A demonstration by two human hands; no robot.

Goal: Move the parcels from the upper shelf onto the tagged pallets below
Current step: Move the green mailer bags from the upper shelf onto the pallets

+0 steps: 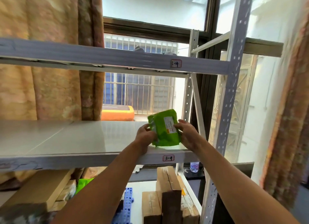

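Note:
A green plastic parcel (164, 129) with a white shipping label is tilted up at the right end of the grey shelf board (75, 140), just above the tag "3-4" (168, 158). My left hand (145, 135) grips its left edge and my right hand (186, 132) grips its right edge, thumb on the label. Below the shelf, a blue plastic pallet (126, 205) shows between my forearms. The rest of this shelf board is bare.
A higher shelf beam carries a tag (176, 63) reading "2-4". The white perforated upright (231, 89) stands close to the right. Cardboard boxes (168, 197) stand below, with flat boxes and another green parcel (83, 184) at lower left. Curtains and a barred window lie behind.

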